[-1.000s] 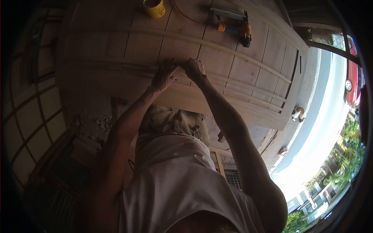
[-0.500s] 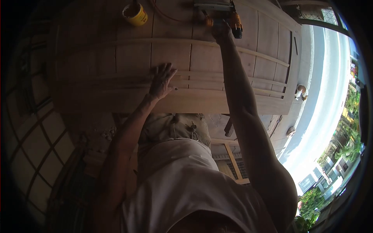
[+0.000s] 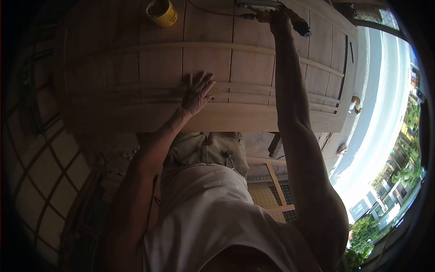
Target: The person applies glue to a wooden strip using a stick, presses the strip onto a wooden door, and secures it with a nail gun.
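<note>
In the head view, my right hand (image 3: 281, 21) reaches to the far side of the wooden panel (image 3: 204, 118) and grips a nail gun (image 3: 298, 23) with black and orange parts. A red air hose (image 3: 206, 10) runs left from the tool's fitting. My left hand (image 3: 197, 95) rests with spread fingers on the panel's near side, over thin wooden strips (image 3: 253, 92). Another long strip (image 3: 208, 45) lies across the boards farther up. The nail gun's upper part is cut off by the frame's top edge.
A yellow tub (image 3: 163, 15) stands on the panel at the upper left. Below the panel's right part are a wooden frame with mesh (image 3: 276, 186) and a dark piece (image 3: 275, 145). A bright road (image 3: 380, 90) runs along the right.
The nail gun has turned and moved right and slightly up with my right hand. My left hand sits a little farther right in view, still flat on the strips.
</note>
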Motion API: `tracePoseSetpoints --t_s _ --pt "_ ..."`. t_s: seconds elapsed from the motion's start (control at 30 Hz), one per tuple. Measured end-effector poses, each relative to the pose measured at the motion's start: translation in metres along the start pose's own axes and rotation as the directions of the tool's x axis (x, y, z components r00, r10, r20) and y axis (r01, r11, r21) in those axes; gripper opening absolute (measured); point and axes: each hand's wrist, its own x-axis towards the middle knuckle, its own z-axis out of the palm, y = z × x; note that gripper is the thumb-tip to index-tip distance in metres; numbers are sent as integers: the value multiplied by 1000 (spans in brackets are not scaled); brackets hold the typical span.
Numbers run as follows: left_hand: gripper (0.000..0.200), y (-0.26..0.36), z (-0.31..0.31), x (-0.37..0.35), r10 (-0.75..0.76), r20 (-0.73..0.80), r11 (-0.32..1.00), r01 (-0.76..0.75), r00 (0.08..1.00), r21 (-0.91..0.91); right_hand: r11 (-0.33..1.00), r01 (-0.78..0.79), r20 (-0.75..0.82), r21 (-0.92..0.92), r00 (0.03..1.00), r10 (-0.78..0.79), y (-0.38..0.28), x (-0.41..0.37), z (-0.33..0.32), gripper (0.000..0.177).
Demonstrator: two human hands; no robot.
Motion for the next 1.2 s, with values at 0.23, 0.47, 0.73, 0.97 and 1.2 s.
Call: tracePoseSetpoints --t_s 0.23,0.47,0.73,0.97,1.2 --pt "74 7 -8 0 -37 22 994 35 999 103 964 242 102 -109 968 -231 -147 -179 -49 19" --pt "76 -3 4 -5 -52 -82 994 44 995 -97 624 110 196 -774 978 70 -203 -359 -65 37" --pt "75 0 0 -2 -178 -155 973 150 972 -177 566 258 450 -783 863 229 -14 -367 -63 36" --pt "74 -4 3 -4 -168 -187 962 120 968 -244 654 21 281 -757 913 297 54 -372 -37 31" --pt "74 -5 5 -9 -153 -180 970 113 972 -213 611 -193 105 -768 903 417 68 -371 -11 35"
